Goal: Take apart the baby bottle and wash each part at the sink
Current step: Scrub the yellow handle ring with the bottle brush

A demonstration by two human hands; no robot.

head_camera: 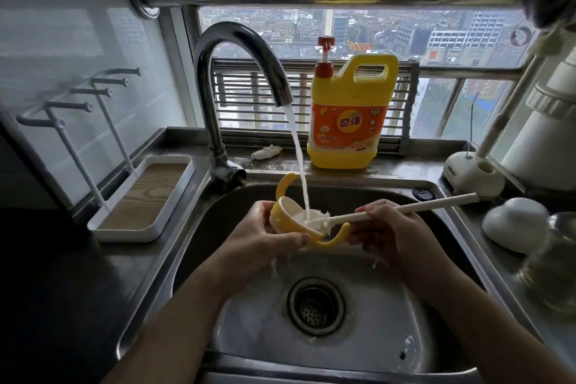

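My left hand grips a yellow bottle collar with two curved handles, held over the steel sink. My right hand holds a long white bottle brush by its handle. The brush's bristled head sits inside the collar's ring. Water runs from the curved chrome faucet straight onto the brush head and collar. A clear glass bottle body stands on the counter at the right edge, blurred. A white dome-shaped piece lies beside it.
A yellow dish-soap jug with a red pump stands on the ledge behind the sink. A white drying rack with pegs and a tray is on the left counter. A white brush stand sits at the back right. The drain is below my hands.
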